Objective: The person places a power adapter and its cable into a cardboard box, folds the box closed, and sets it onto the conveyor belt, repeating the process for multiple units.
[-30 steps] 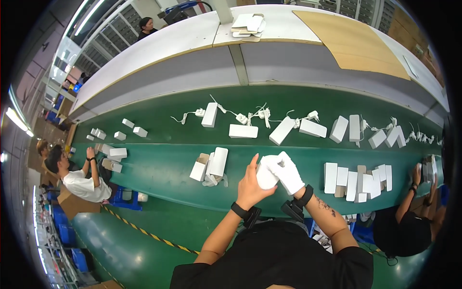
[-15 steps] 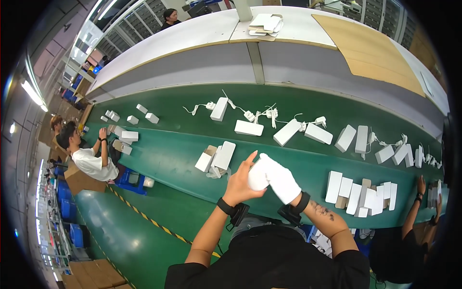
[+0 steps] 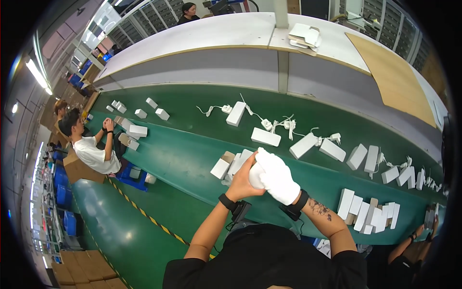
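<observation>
Over the near edge of the green conveyor belt (image 3: 183, 164), the gloved right hand (image 3: 278, 179) and bare left hand (image 3: 244, 179) meet, both clamped on a small white box (image 3: 255, 177), mostly hidden between them.

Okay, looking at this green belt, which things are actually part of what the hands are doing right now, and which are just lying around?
In hand:
left hand
gloved right hand
small white box held between them
open boxes beside the hands

Lying about:
white boxes with cables farther up the belt
upright white boxes at right
flat stack on the shelf
</observation>
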Tool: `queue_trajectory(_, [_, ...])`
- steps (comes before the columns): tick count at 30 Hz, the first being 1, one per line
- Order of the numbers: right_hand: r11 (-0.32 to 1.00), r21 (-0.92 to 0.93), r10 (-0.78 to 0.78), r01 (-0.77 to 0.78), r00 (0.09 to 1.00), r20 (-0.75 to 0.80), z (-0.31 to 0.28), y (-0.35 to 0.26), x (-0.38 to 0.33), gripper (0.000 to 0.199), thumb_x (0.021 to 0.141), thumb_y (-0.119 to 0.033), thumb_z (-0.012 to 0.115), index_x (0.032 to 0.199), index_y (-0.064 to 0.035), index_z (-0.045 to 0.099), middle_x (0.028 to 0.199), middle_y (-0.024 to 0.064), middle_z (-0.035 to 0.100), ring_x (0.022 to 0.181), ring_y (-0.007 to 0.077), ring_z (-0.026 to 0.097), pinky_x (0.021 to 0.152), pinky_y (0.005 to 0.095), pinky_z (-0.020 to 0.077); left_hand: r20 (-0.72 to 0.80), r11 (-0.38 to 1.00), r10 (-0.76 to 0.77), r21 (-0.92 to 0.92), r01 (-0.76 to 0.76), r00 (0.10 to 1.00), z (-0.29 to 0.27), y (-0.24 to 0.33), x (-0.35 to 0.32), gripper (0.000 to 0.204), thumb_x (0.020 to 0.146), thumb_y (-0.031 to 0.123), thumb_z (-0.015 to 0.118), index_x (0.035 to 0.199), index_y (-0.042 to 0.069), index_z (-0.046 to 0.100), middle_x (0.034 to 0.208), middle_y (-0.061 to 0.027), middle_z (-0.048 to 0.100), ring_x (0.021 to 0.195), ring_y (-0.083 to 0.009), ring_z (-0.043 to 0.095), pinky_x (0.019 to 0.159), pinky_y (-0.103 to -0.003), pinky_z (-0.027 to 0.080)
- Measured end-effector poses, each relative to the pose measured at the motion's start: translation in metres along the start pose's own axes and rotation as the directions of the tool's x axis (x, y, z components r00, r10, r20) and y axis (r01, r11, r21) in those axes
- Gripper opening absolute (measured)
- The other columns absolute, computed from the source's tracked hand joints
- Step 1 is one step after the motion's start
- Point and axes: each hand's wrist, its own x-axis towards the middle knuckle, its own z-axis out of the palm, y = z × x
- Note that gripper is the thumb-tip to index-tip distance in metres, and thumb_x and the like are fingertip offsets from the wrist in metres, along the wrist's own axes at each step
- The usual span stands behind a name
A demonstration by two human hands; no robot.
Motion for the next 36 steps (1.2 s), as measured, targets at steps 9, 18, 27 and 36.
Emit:
queue_trajectory(9, [0.953,-0.302,-0.047,-0.026,0.971,-0.233,0.037,0.035,0.069,0.051,0.079,-0.033,0.064,0.120,-0.0040,0.054,0.129,0.0152,0.052,0.117,0.0308,0.050,0.098,0.0416,0.0381,-0.377,0.707,0.022,0.661,0.252,0.926,-0.146,-0.139,0.030,0.069,0.053,0.030,0.079,0.111,0.006,0.050,0.109,-0.0146,0.055,0.099,-0.0332,0.050,0.082,-0.045,0.041])
queue_trajectory(18, [0.703,-0.681,0.199,-0.205,0.976,-0.088,0.114,0.163,0.289,0.057,0.073,-0.032,0.070,0.120,-0.0063,0.050,0.116,0.0102,0.058,0.109,0.0253,0.055,0.093,0.0401,0.0409,-0.718,0.911,-0.396,-0.230,0.342,0.572,-0.304,-0.444,0.125,0.082,0.056,0.014,0.081,0.124,0.002,0.036,0.119,-0.0187,0.049,0.112,-0.0316,0.047,0.094,-0.043,0.040])
queue_trajectory(27, [0.521,-0.725,0.665,-0.451,0.747,0.014,0.253,0.388,0.436,0.053,0.072,-0.037,0.071,0.111,-0.0067,0.053,0.104,0.0127,0.063,0.092,0.0266,0.063,0.100,0.0458,0.0323,-0.821,0.942,-0.090,0.115,0.317,0.564,-0.262,-0.419,0.117,0.095,0.067,0.018,0.081,0.141,0.008,0.022,0.125,-0.0180,0.047,0.112,-0.0283,0.049,0.094,-0.038,0.042])
queue_trajectory(36, [0.672,-0.729,0.383,-0.133,0.904,0.189,0.251,0.226,0.416,0.022,0.084,-0.023,0.058,0.100,-0.0080,0.055,0.090,0.0141,0.065,0.069,0.0237,0.065,0.069,0.0419,0.0499,0.169,-0.056,-0.683,-0.982,0.179,0.711,-0.226,-0.364,0.093,0.068,0.090,0.045,0.054,0.137,0.001,0.031,0.129,-0.0177,0.050,0.112,-0.0274,0.053,0.098,-0.039,0.041])
